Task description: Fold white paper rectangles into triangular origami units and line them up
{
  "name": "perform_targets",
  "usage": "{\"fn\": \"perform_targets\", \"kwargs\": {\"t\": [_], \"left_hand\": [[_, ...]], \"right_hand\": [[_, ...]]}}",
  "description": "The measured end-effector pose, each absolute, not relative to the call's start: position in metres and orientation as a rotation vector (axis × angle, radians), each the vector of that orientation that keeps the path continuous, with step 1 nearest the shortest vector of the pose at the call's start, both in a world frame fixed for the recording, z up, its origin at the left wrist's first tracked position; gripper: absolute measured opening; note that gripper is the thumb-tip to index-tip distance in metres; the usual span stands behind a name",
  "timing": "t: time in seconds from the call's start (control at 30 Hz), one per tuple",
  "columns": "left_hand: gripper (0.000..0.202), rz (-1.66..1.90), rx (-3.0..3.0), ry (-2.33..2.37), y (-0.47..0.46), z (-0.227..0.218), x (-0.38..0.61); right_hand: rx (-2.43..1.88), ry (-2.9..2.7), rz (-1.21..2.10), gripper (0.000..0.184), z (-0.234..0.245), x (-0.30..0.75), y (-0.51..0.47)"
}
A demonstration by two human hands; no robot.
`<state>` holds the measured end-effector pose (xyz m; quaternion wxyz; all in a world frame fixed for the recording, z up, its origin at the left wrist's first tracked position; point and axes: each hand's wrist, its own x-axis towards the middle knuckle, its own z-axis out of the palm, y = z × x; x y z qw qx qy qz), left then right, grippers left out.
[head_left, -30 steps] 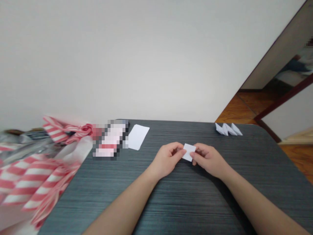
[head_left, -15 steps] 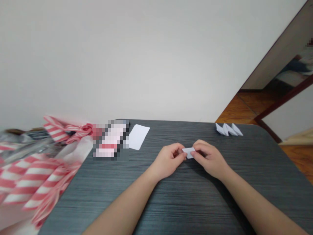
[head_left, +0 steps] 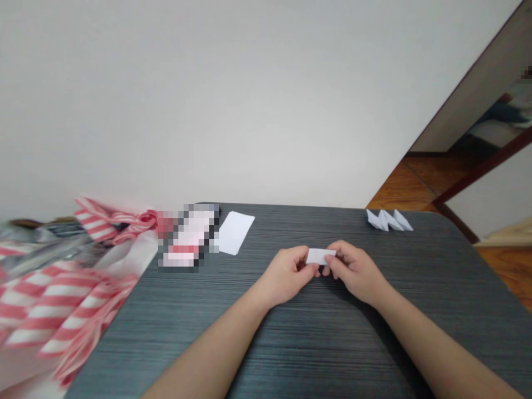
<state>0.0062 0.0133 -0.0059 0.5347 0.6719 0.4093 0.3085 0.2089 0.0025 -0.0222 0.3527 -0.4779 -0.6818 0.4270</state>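
A small white piece of paper [head_left: 319, 256], roughly rectangular and apparently folded, is held just above the dark table. My left hand [head_left: 291, 275] pinches its left end between thumb and fingers. At its right end my right hand [head_left: 356, 271] grips it, the thumb lying across the front face. Fingers behind the paper are partly hidden. Near the table's far right edge stand several folded white paper pieces [head_left: 389, 220] in a row. Flat white paper sheets [head_left: 235, 233] lie to the left, beyond my left hand.
A blurred-out phone-like object [head_left: 191, 235] lies left of the sheets on the dark wood-grain table [head_left: 286, 354]. Red-and-white striped cloth [head_left: 62, 299] and clear plastic are heaped past the table's left edge. A pale wall [head_left: 266, 100] rises behind.
The paper between my hands shows a wider face now, and its right end reaches further right. My fingers have shifted slightly around it. The other things have stayed put.
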Motion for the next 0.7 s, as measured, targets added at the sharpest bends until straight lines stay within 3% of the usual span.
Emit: {"fn": "perform_targets", "kwargs": {"t": [0.17,0.4,0.53,0.7], "left_hand": [[0.014,0.719,1.530,1.027,0.014,-0.004,0.007],[0.026,0.768,1.298,1.035,0.014,-0.003,0.009],[0.039,0.785,1.218,0.976,0.015,-0.001,0.008],[0.026,0.750,1.270,0.978,0.016,0.000,0.006]], "right_hand": [[-1.171,-1.720,1.156,0.013,-0.020,0.207,0.002],[-1.043,-1.808,0.681,0.011,-0.008,0.211,0.005],[-1.007,-1.897,0.514,0.020,-0.008,0.212,0.003],[-0.965,-2.026,0.452,0.028,-0.008,0.209,0.001]]}}
